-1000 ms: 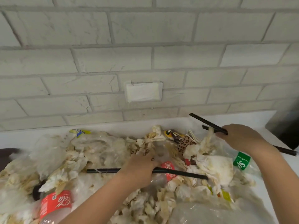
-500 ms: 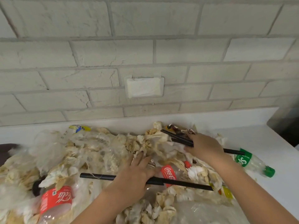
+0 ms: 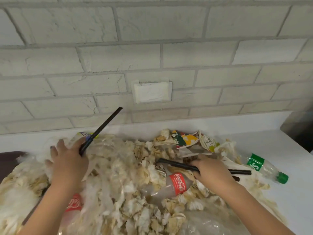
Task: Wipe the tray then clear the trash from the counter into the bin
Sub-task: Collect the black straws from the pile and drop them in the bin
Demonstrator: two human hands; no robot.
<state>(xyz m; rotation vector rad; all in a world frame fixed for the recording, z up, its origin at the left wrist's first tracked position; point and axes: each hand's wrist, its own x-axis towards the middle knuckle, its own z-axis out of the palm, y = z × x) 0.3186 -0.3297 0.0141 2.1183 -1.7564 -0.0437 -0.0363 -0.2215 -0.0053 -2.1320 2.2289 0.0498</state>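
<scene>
Your left hand (image 3: 67, 160) pinches a black straw (image 3: 101, 129), fingers spread on the trash heap (image 3: 128, 167) toward the counter's (image 3: 279, 141) left edge. Your right hand (image 3: 211, 172) curls round other straws (image 3: 176, 165) on its right side.

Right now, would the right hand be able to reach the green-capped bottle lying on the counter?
Probably yes: the green-capped bottle lies uncovered on the counter just beside the right hand. That hand grips black straws, though, so grasping it may be awkward.
</scene>
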